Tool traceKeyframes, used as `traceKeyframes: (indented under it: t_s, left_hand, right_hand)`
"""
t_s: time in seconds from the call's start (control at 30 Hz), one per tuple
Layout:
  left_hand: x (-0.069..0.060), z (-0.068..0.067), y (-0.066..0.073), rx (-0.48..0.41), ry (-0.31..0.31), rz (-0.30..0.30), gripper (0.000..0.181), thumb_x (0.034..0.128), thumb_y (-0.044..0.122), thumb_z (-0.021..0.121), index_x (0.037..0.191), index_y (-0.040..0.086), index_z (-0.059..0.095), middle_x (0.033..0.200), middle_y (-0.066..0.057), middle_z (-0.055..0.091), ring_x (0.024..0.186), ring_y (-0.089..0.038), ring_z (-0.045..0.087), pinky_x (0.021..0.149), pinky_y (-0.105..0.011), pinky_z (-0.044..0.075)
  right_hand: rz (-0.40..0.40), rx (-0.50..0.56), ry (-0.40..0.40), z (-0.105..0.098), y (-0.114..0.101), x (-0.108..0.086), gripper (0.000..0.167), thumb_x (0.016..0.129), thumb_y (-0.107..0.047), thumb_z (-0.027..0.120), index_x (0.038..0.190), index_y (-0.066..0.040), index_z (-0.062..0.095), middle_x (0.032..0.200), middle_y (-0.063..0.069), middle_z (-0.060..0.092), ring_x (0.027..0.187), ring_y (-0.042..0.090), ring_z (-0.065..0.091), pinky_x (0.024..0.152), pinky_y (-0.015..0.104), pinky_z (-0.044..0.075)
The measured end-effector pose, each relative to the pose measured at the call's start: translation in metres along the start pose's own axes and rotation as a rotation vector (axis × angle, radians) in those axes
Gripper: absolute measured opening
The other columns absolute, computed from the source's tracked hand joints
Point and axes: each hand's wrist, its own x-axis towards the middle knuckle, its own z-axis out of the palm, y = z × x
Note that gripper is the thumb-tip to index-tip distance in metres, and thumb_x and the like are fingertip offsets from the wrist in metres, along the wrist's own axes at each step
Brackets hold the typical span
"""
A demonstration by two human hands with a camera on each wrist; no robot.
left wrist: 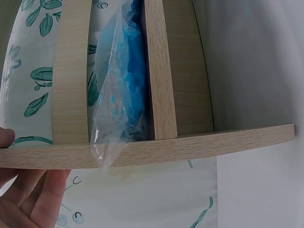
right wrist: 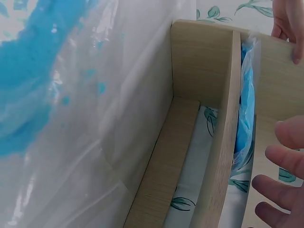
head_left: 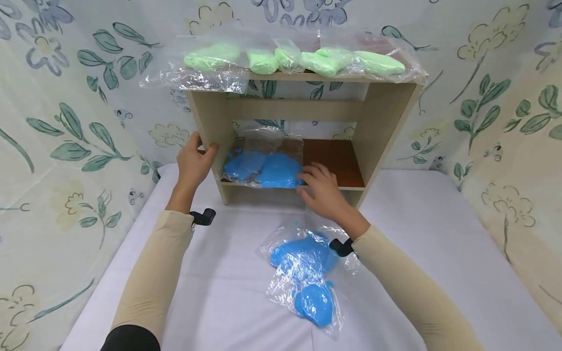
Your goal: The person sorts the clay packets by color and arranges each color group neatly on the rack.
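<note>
A small wooden shelf unit (head_left: 296, 110) stands on the table. My left hand (head_left: 195, 163) grips the edge of its left side panel (left wrist: 194, 146), thumb on the inner face and fingers on the outer one in the left wrist view. On the unit's inner board lies a clear plastic bag of blue soft-looking material (head_left: 279, 170), towards the left. At this bag's right end is my right hand (head_left: 326, 194), its fingers spread and loosely bent. The right wrist view shows those fingers (right wrist: 280, 190) holding nothing; whether they touch the bag I cannot tell.
Clear bags of light green material (head_left: 325, 62) lie along the unit's top board, plastic overhanging its left end. In front of the unit, another clear bag with blue lumps (head_left: 303, 258) rests on the white-covered table (head_left: 228, 302). Flower-patterned cloth (head_left: 118, 97) hangs behind and at both sides.
</note>
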Motion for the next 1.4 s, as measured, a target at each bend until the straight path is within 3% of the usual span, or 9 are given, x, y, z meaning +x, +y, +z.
traceKeyframes:
  t_s: [0.27, 0.37, 0.57, 0.77, 0.9, 1.13, 1.3, 1.4]
  left_hand:
    - [0.0, -0.002, -0.001, 0.0, -0.007, 0.007, 0.051, 0.097, 0.039, 0.053, 0.143, 0.017, 0.046, 0.145, -0.01, 0.057, 0.117, -0.034, 0.067, 0.092, -0.05, 0.058]
    - [0.0, -0.002, 0.0, 0.005, 0.002, 0.01, 0.05, 0.0971, 0.039, 0.054, 0.142, 0.016, 0.047, 0.144, -0.01, 0.058, 0.116, -0.034, 0.068, 0.091, -0.051, 0.058]
    - [-0.001, 0.0, -0.001, -0.005, -0.011, 0.015, 0.052, 0.0977, 0.039, 0.053, 0.144, 0.018, 0.045, 0.146, -0.009, 0.055, 0.118, -0.034, 0.066, 0.093, -0.051, 0.057]
    - [-0.001, -0.001, -0.001, -0.002, -0.005, 0.018, 0.052, 0.0976, 0.04, 0.053, 0.145, 0.019, 0.044, 0.146, -0.009, 0.056, 0.119, -0.034, 0.065, 0.094, -0.051, 0.057]
    - [0.0, -0.001, 0.0, 0.002, -0.006, 0.012, 0.052, 0.0978, 0.04, 0.052, 0.145, 0.019, 0.044, 0.146, -0.009, 0.056, 0.119, -0.034, 0.065, 0.094, -0.05, 0.057]
    - [0.0, -0.001, -0.001, 0.009, 0.007, 0.024, 0.05, 0.0975, 0.038, 0.054, 0.143, 0.018, 0.046, 0.145, -0.009, 0.057, 0.116, -0.033, 0.067, 0.091, -0.05, 0.058]
    - [-0.001, -0.001, -0.001, 0.025, 0.005, 0.04, 0.049, 0.0973, 0.039, 0.054, 0.141, 0.016, 0.048, 0.142, -0.01, 0.059, 0.112, -0.033, 0.068, 0.089, -0.05, 0.059]
    - [-0.001, -0.001, 0.0, 0.018, 0.002, 0.036, 0.05, 0.0976, 0.039, 0.053, 0.142, 0.017, 0.046, 0.142, -0.01, 0.058, 0.113, -0.033, 0.067, 0.089, -0.05, 0.059]
  right_hand:
    - [-0.037, -0.006, -0.042, -0.001, -0.003, -0.032, 0.039, 0.093, -0.025, 0.065, 0.129, -0.011, 0.063, 0.143, 0.014, 0.055, 0.141, 0.038, 0.038, 0.109, 0.067, 0.036]
    - [-0.034, -0.045, -0.08, -0.001, -0.002, -0.049, 0.041, 0.091, -0.025, 0.066, 0.128, -0.009, 0.063, 0.138, 0.015, 0.059, 0.135, 0.037, 0.046, 0.108, 0.063, 0.04]
    - [0.022, -0.142, -0.215, -0.003, 0.006, -0.089, 0.042, 0.089, -0.025, 0.071, 0.125, -0.006, 0.065, 0.122, 0.016, 0.068, 0.114, 0.036, 0.063, 0.094, 0.052, 0.055]
    - [0.14, -0.147, -0.37, -0.001, 0.019, -0.118, 0.048, 0.087, -0.024, 0.073, 0.13, -0.005, 0.061, 0.13, 0.021, 0.062, 0.118, 0.042, 0.059, 0.091, 0.056, 0.055]
    - [0.19, -0.117, -0.438, 0.008, 0.028, -0.129, 0.05, 0.089, -0.024, 0.07, 0.134, -0.006, 0.057, 0.136, 0.023, 0.056, 0.124, 0.045, 0.054, 0.095, 0.06, 0.051]
    - [0.179, -0.116, -0.418, 0.015, 0.03, -0.132, 0.05, 0.089, -0.025, 0.071, 0.133, -0.006, 0.056, 0.138, 0.024, 0.053, 0.125, 0.047, 0.052, 0.095, 0.061, 0.05]
    - [0.296, -0.129, -0.427, 0.013, 0.031, -0.136, 0.067, 0.087, -0.036, 0.072, 0.14, -0.003, 0.049, 0.141, 0.027, 0.051, 0.126, 0.051, 0.049, 0.093, 0.067, 0.049]
    - [0.315, -0.153, -0.409, 0.014, 0.033, -0.137, 0.075, 0.085, -0.04, 0.073, 0.142, -0.001, 0.046, 0.136, 0.028, 0.053, 0.121, 0.05, 0.052, 0.09, 0.066, 0.05]
